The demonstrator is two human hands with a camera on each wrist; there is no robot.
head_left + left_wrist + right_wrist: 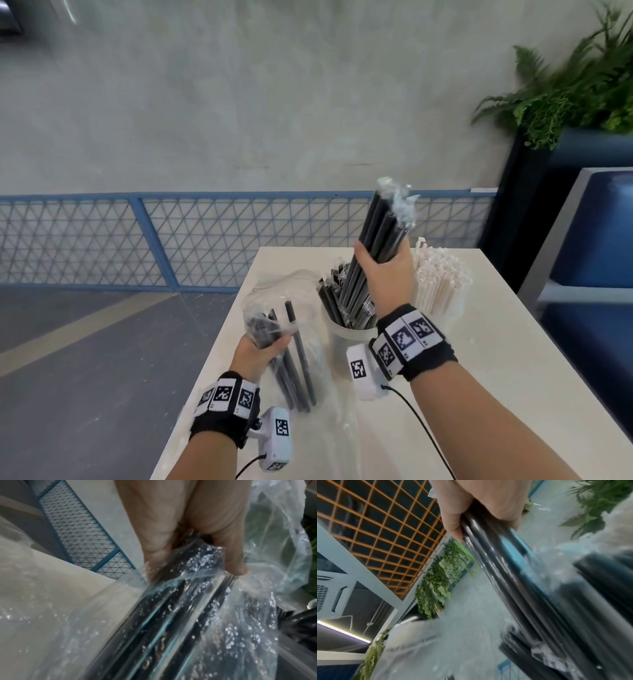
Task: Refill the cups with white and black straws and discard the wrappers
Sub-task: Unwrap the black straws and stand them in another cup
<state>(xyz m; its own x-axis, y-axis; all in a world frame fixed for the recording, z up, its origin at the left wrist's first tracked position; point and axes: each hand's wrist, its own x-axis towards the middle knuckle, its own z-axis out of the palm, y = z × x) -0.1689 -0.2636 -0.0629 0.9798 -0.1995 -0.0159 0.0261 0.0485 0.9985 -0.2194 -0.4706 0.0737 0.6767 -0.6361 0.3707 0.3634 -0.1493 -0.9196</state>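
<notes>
My right hand [383, 265] grips a bundle of black straws [380, 229] upright, its lower end in the clear cup [346, 339] that holds more black straws; a scrap of clear film clings to the bundle's top. In the right wrist view the black straws [513, 588] run down from my right hand [479, 504]. My left hand [263, 349] grips the clear plastic wrapper [291, 308], which has a few black straws inside and rests on the white table [496, 377]. In the left wrist view my left hand [185, 534] clutches the wrapper [171, 615]. White straws [438, 277] stand behind the right hand.
The table's left edge runs close to my left wrist, with grey floor beyond. A blue mesh railing [171, 240] stands behind the table. A fern planter [565, 85] and a blue seat [599, 257] are on the right.
</notes>
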